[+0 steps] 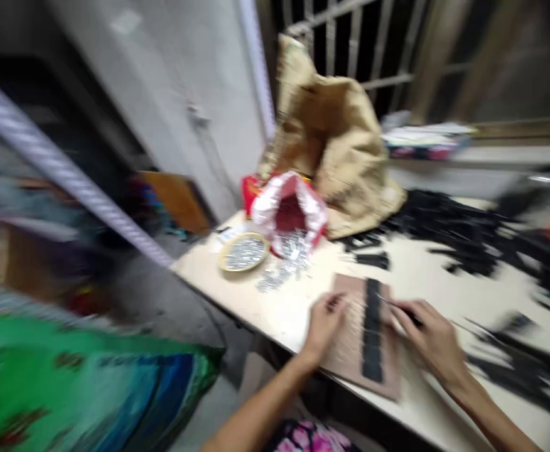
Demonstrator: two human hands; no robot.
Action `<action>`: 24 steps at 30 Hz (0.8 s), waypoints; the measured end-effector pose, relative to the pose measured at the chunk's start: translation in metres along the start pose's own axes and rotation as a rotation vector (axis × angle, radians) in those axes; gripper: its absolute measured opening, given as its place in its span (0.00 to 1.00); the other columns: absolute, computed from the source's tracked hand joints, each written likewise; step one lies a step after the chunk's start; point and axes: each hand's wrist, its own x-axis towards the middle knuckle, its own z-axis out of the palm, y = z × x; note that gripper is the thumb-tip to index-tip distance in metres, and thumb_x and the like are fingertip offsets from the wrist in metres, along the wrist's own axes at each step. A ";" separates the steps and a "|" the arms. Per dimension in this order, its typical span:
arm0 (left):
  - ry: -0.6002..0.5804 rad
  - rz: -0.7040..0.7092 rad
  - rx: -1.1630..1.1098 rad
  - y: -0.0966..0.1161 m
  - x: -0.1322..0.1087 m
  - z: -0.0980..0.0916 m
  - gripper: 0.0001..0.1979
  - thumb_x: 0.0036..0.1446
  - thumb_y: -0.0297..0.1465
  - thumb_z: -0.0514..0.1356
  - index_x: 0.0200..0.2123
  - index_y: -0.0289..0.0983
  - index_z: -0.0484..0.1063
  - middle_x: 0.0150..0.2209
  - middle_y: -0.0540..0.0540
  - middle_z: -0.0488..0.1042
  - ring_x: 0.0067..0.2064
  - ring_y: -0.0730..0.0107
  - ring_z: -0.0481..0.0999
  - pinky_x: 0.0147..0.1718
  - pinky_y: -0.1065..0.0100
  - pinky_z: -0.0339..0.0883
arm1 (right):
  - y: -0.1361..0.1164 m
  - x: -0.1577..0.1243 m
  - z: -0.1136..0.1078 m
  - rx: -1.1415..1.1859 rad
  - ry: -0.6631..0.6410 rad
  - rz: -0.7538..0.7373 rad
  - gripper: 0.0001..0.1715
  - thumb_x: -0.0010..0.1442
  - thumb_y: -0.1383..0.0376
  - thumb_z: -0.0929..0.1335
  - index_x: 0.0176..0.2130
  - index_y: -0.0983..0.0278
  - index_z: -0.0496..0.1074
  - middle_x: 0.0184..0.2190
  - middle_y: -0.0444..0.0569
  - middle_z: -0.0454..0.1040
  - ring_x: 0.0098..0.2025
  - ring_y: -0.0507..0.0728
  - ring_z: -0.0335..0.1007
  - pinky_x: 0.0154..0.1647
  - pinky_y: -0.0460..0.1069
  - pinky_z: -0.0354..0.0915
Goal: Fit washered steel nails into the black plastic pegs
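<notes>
My left hand (326, 323) rests on the left part of a brown board (345, 351), its fingers curled together; whatever they may hold is hidden and blurred. Right of it, a black strip (372, 333) runs lengthwise along the board. My right hand (429, 336) is closed around a slim tool (415, 319) with a dark handle and a thin, pale tip. That tip reaches over the strip's upper part; blur hides its exact kind and whether it touches.
A shallow bowl (244, 252) of small silvery pieces stands beside an open red-and-white bag (290, 213), with more pieces spilled (282, 270). Behind is a brown paper sack (341, 144). Black strips (449, 226) pile at the right. A green sack (81, 383) bulges at lower left.
</notes>
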 end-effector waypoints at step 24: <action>-0.193 0.633 0.690 -0.063 0.025 0.002 0.14 0.60 0.30 0.55 0.49 0.36 0.71 0.46 0.40 0.73 0.48 0.60 0.68 0.48 0.57 0.66 | 0.041 0.036 -0.005 -0.175 -0.477 -0.627 0.16 0.68 0.67 0.57 0.39 0.64 0.72 0.30 0.44 0.70 0.33 0.50 0.61 0.25 0.43 0.56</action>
